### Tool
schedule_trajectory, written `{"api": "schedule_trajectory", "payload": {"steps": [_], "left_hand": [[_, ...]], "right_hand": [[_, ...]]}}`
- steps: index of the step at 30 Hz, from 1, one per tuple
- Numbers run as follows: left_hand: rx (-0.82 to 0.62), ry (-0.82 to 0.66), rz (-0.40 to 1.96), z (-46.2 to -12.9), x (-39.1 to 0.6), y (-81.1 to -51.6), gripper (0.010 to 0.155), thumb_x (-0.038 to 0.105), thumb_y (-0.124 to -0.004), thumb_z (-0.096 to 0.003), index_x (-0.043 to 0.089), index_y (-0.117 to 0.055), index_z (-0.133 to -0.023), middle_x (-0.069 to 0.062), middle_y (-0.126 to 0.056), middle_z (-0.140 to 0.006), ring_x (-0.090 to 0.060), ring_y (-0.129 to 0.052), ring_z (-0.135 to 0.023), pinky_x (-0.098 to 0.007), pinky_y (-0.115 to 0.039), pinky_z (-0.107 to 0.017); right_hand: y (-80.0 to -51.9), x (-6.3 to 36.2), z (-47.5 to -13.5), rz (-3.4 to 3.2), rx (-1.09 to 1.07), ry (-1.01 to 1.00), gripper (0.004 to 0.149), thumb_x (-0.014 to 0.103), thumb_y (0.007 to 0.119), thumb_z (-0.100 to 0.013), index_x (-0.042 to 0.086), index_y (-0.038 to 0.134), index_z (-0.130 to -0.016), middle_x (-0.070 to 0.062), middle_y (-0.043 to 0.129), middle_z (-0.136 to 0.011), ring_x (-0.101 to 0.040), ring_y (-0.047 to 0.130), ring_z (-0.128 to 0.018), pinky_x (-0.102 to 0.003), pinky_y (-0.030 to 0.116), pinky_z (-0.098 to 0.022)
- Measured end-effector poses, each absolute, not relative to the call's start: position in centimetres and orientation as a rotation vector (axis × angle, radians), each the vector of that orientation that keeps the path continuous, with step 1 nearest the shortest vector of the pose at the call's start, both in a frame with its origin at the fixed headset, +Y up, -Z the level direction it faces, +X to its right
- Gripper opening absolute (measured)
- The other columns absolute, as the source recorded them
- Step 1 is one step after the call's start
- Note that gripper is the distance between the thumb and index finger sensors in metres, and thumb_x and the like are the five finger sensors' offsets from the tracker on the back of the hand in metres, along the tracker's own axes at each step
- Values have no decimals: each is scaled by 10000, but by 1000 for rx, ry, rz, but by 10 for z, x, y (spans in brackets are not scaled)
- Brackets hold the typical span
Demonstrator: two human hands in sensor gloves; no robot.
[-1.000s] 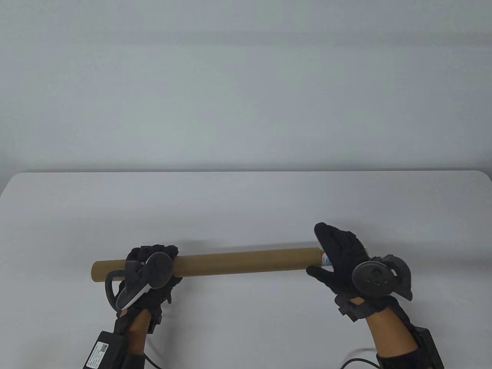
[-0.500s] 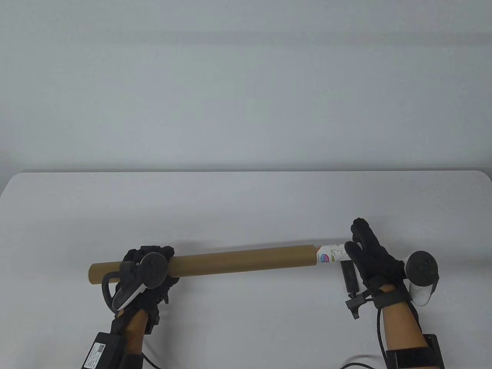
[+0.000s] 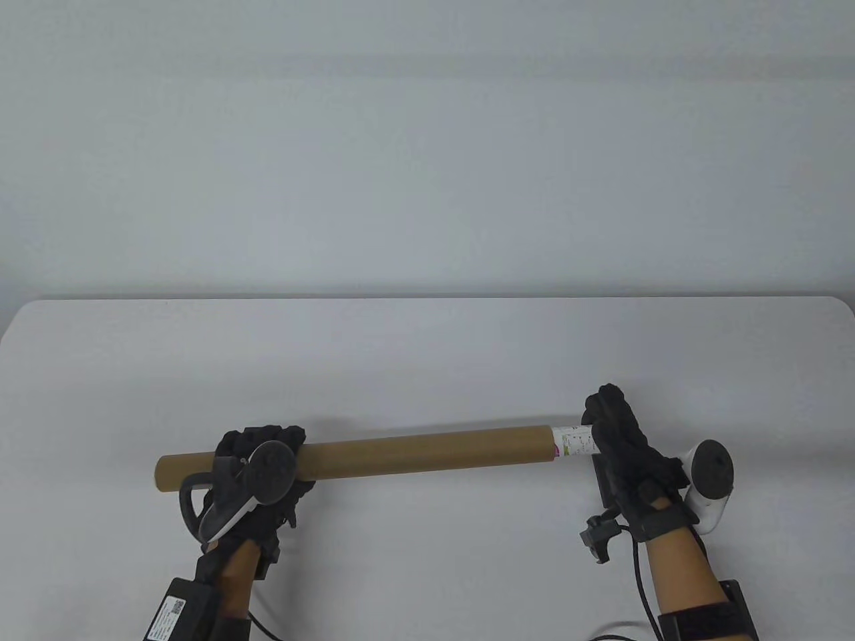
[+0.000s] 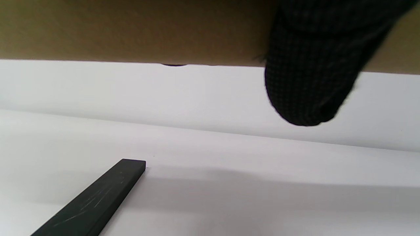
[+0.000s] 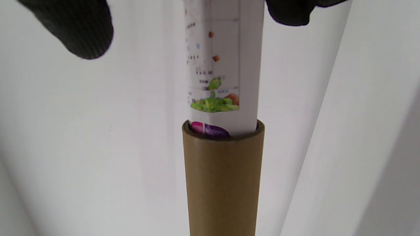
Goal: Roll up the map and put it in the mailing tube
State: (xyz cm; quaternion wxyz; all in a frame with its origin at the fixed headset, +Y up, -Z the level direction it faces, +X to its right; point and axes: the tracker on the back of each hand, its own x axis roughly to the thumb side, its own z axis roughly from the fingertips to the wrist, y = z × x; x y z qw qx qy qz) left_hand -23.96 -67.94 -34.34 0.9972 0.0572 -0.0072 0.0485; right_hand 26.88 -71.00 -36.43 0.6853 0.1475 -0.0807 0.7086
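Note:
A long brown mailing tube (image 3: 427, 454) hangs level just above the white table (image 3: 427, 360). My left hand (image 3: 260, 461) grips it near its left end; in the left wrist view a gloved fingertip (image 4: 308, 82) curls over the tube (image 4: 131, 29). A short length of the rolled map (image 3: 574, 441), white with coloured print, sticks out of the tube's right mouth. My right hand (image 3: 618, 434) holds that free end. The right wrist view shows the map (image 5: 223, 65) entering the tube (image 5: 223, 183), with fingers (image 5: 78, 29) on either side at the top.
A flat black bar (image 3: 606, 481) lies on the table under my right hand, and its end also shows as a black bar (image 4: 95, 200) in the left wrist view. A pale wall stands behind the table's far edge.
A second ago my right palm was against the tube's mouth. It then drew back right with more map exposed, and has now moved left again, so less map shows. The left hand stayed.

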Motion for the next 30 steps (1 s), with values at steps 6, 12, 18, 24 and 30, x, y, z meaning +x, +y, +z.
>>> {"api": "schedule_trajectory", "payload": {"steps": [6,12,18,24,30], "left_hand": [[135,-25,77,-341,-233,-677,720,582,-1035,-278,462,-695,-902,90,-797,-950,-192,-850,-906,-473,-552,-804],[146,-43,74,-338,-225,-674,728,589,-1030,-279,455,-692,-910,87,-814,-932,-198,-860,-900,-483,-559,-799],[147,-63,64,-335,-207,-668,732,606,-1020,-277,445,-694,-912,79,-822,-919,-200,-875,-876,-492,-572,-790],[135,-59,88,-333,-199,-669,734,614,-1017,-272,432,-701,-909,71,-826,-911,-210,-875,-868,-501,-579,-783],[114,-41,86,-338,-202,-673,736,618,-1021,-271,447,-697,-909,81,-822,-916,-199,-869,-874,-490,-569,-791]], "right_hand": [[-710,264,-363,1597,339,-179,955,607,723,-580,-57,302,-1123,-363,376,-1086,-678,481,-923,-725,460,-583],[-708,259,-361,1611,357,-186,963,606,723,-580,-68,294,-1117,-374,375,-1078,-684,487,-915,-729,466,-576],[-705,241,-358,1642,413,-171,978,604,725,-579,-71,259,-1111,-386,342,-1072,-691,466,-913,-723,439,-583],[-701,231,-357,1649,429,-174,996,601,726,-579,-53,195,-1112,-390,272,-1075,-698,400,-922,-730,389,-591],[-697,241,-366,1783,407,-106,950,588,730,-584,-9,234,-1131,-392,285,-1082,-699,397,-928,-730,378,-598]]}}
